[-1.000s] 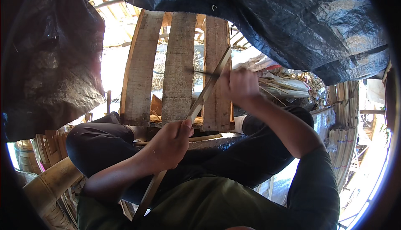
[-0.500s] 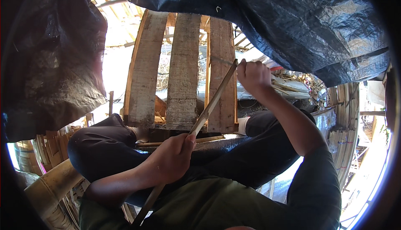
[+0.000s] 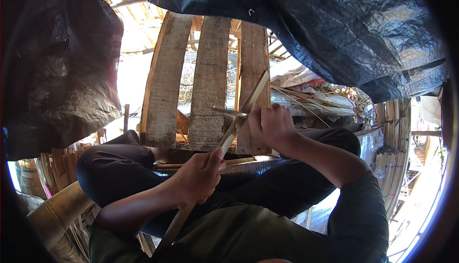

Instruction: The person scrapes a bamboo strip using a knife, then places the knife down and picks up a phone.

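Pale wood, long narrow flat strip (image 3: 230,138): slants from 1 o'clock to 7 o'clock across your view, over your lap; your left hand (image 3: 198,177), at 7 o'clock from centre, has its fingers wrapped round it, thumb on top; your right hand (image 3: 272,127), at 3 o'clock, has its fingers curled in a fist on a thin straight knife-like blade (image 3: 224,111), its tip toward 9 o'clock, crossing the strip; grip end hidden; three rough brown wooden planks (image 3: 208,81) at 12, crinkled black plastic sheet (image 3: 358,33) at 2, thick tan bamboo pole (image 3: 60,210) at 8
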A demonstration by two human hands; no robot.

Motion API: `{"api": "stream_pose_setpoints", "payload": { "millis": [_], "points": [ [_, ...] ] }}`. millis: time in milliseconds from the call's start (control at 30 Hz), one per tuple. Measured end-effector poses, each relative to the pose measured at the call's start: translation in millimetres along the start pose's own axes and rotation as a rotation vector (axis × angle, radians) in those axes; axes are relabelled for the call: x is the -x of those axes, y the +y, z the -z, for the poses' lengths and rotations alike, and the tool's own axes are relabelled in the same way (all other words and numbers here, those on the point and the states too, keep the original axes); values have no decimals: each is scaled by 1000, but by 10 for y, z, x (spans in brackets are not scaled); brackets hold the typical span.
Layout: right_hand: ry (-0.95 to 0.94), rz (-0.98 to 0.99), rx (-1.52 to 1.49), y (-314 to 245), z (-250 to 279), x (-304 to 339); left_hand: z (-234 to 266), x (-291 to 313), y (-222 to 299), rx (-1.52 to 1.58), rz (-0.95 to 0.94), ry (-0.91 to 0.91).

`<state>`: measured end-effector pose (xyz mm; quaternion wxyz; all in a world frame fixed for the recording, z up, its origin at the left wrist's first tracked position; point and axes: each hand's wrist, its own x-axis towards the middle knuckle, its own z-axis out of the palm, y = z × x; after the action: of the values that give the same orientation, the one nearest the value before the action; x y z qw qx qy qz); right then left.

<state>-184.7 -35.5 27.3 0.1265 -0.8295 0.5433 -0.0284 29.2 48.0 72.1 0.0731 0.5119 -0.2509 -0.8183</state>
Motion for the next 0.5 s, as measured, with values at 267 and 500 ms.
{"api": "stream_pose_setpoints", "payload": {
  "millis": [267, 500],
  "points": [
    [95, 75, 22, 96, -80, -44, -1, 24, 54, 10, -17, 29],
    [39, -24, 34, 248, -46, -235, 23, 111, 52, -75, -81, 72]
  ]
}}
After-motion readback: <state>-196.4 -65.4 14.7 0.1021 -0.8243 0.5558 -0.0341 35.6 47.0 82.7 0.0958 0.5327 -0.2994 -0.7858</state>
